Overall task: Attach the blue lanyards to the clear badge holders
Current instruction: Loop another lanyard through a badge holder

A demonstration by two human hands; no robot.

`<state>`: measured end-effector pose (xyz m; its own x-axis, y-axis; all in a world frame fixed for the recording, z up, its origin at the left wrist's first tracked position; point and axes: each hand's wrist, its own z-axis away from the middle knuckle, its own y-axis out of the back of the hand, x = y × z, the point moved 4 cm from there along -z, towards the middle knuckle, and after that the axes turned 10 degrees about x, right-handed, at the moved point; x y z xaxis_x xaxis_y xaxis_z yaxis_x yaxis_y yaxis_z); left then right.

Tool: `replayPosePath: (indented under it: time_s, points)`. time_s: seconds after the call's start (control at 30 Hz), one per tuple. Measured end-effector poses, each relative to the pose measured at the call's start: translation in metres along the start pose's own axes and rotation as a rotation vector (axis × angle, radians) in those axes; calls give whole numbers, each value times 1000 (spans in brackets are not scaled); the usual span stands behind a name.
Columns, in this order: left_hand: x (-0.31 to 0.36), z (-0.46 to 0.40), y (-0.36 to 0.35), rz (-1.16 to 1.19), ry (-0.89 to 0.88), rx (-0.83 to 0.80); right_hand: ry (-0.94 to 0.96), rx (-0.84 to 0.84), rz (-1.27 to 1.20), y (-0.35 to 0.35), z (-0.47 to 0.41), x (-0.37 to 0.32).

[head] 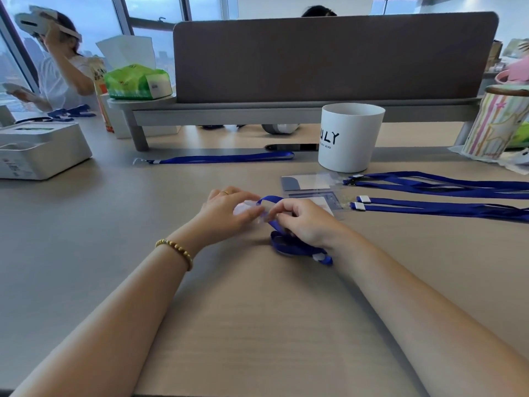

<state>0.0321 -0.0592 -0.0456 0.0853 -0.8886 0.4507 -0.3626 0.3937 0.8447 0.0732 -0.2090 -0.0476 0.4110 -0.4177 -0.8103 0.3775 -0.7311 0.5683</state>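
We had our left hand (pixel 229 209) and right hand (pixel 303 222) pinching a blue lanyard (pixel 289 243) mid-frame; white cup (pixel 350 137) contents hidden.

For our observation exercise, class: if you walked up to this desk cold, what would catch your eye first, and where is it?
First, the two hands at the centre of the desk: the left hand and right hand work together on a blue lanyard bunched beneath them. To the right lie clear badge holders with more blue lanyards stretched toward the edge. Behind them stands a white cup with dark lettering.
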Motion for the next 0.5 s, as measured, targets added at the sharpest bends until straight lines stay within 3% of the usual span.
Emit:
replayPosePath:
  time_s: [0.17, 0.3, 0.5]
  points:
    - [-3, -8, -8, -53, -28, -108, -25, -47, -35, 5, 2, 1]
    - [-5, -9, -7, -181, -11, -58, -101, -58, -40, 6, 2, 3]
    - [-5, -10, -3, -123, -53, -12, -115, -34, 40, 5, 1, 0]
